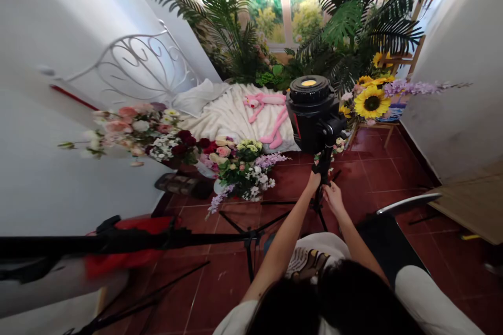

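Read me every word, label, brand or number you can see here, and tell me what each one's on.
No text can be read in this picture.
Black lamp: a red mark shows on its side, but no lettering can be made out.
Pale shirt: the dark and yellowish markings on its front are too small and blurred to read, if they are letters at all.

Smooth, plastic-looking black lamp (309, 124), painted metal headboard (170, 87), soft cloth blanket (226, 115), smooth tiled floor (228, 277)
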`<state>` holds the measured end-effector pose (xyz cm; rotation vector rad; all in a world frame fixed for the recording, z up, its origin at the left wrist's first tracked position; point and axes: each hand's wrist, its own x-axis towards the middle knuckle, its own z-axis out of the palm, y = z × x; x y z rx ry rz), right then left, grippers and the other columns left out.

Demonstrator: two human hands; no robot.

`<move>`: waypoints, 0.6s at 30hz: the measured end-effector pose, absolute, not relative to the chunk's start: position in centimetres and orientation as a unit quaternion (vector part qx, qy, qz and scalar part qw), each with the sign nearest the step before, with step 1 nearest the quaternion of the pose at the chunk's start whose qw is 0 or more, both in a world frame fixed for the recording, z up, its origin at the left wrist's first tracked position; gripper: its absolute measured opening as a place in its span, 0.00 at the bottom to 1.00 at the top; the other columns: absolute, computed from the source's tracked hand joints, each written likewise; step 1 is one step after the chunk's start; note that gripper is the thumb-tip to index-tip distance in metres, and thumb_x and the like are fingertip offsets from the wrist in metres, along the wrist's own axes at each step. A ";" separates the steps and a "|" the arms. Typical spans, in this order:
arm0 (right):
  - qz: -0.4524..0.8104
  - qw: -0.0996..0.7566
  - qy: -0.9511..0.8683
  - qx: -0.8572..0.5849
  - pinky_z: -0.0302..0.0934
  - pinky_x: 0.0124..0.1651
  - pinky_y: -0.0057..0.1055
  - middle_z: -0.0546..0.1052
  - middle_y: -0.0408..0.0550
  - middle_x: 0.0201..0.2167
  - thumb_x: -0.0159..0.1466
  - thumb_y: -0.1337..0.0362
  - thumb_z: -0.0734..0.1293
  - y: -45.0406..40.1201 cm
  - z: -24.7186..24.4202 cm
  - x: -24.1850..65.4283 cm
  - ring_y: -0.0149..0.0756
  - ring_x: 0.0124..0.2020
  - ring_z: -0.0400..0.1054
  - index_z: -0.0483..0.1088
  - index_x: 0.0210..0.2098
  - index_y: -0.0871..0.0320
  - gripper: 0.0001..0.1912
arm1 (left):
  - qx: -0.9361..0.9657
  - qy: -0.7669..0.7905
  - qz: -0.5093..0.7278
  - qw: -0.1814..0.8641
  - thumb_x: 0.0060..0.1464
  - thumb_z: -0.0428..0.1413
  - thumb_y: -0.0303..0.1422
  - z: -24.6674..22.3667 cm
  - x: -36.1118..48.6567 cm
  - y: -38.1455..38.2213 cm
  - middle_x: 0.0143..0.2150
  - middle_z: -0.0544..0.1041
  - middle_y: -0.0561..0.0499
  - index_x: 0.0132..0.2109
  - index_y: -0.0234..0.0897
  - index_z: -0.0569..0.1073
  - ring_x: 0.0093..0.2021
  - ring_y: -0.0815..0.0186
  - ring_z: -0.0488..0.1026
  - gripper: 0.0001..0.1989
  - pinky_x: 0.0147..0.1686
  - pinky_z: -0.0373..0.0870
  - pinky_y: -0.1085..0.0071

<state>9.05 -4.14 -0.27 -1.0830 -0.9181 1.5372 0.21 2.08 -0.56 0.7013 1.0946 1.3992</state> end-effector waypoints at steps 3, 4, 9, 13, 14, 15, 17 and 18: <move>0.461 0.415 -0.612 -0.490 0.42 0.21 0.22 0.51 0.33 0.14 0.50 0.62 0.67 -3.4 0.8 11.1 0.23 0.18 0.46 0.49 0.17 0.56 0.19 | 0.308 0.451 0.608 0.577 0.44 0.52 0.31 -0.7 0.3 2.0 0.23 0.73 0.52 0.27 0.34 0.68 0.27 0.69 0.72 0.04 0.31 0.68 0.73; 0.420 0.383 -0.663 -0.487 0.44 0.23 0.23 0.51 0.34 0.15 0.51 0.63 0.67 -3.2 1.3 11.6 0.23 0.19 0.46 0.49 0.17 0.56 0.18 | 0.304 0.451 0.609 0.578 0.44 0.52 0.30 -0.8 0.3 2.0 0.22 0.72 0.53 0.26 0.34 0.68 0.26 0.70 0.71 0.04 0.30 0.67 0.74; 0.268 0.423 -0.696 -0.515 0.58 0.35 0.29 0.66 0.41 0.27 0.54 0.58 0.68 -2.6 3.1 12.0 0.32 0.29 0.60 0.62 0.30 0.56 0.12 | 0.264 0.460 0.615 0.584 0.43 0.52 0.27 -0.6 0.5 2.1 0.22 0.72 0.55 0.26 0.34 0.68 0.24 0.72 0.68 0.02 0.31 0.68 0.74; 0.237 0.468 -0.676 -0.518 0.58 0.50 0.42 0.70 0.54 0.42 0.54 0.57 0.68 -1.0 3.6 9.7 0.44 0.45 0.62 0.65 0.42 0.57 0.19 | 0.233 0.459 0.635 0.576 0.44 0.55 0.27 -0.4 0.5 2.1 0.23 0.73 0.54 0.26 0.35 0.69 0.31 0.67 0.72 0.01 0.38 0.71 0.70; 0.257 0.470 -0.667 -0.517 0.58 0.51 0.43 0.71 0.53 0.41 0.53 0.58 0.68 -0.4 3.6 9.0 0.45 0.45 0.62 0.66 0.41 0.56 0.17 | 0.232 0.464 0.640 0.567 0.45 0.55 0.27 -0.4 0.4 2.0 0.24 0.74 0.53 0.26 0.35 0.69 0.33 0.66 0.72 0.02 0.40 0.71 0.69; 0.283 0.476 -0.651 -0.519 0.58 0.51 0.42 0.72 0.53 0.39 0.53 0.59 0.68 0.1 3.6 8.4 0.45 0.44 0.63 0.66 0.38 0.56 0.15 | 0.237 0.471 0.641 0.558 0.47 0.55 0.28 -0.4 0.3 2.0 0.24 0.74 0.53 0.27 0.35 0.70 0.34 0.65 0.73 0.03 0.42 0.71 0.68; 0.336 0.490 -0.612 -0.522 0.60 0.47 0.40 0.72 0.50 0.33 0.51 0.60 0.69 1.1 3.7 7.4 0.43 0.39 0.64 0.66 0.33 0.55 0.11 | 0.247 0.489 0.636 0.544 0.50 0.55 0.29 -0.2 0.2 2.1 0.27 0.76 0.51 0.28 0.34 0.71 0.37 0.64 0.73 0.04 0.44 0.70 0.66; 0.357 0.498 -0.597 -0.518 0.61 0.44 0.39 0.72 0.48 0.30 0.50 0.60 0.69 1.5 4.0 7.1 0.43 0.37 0.64 0.66 0.30 0.54 0.10 | 0.250 0.496 0.636 0.536 0.52 0.54 0.30 0.0 0.1 2.2 0.29 0.77 0.51 0.29 0.34 0.72 0.38 0.64 0.73 0.05 0.45 0.70 0.66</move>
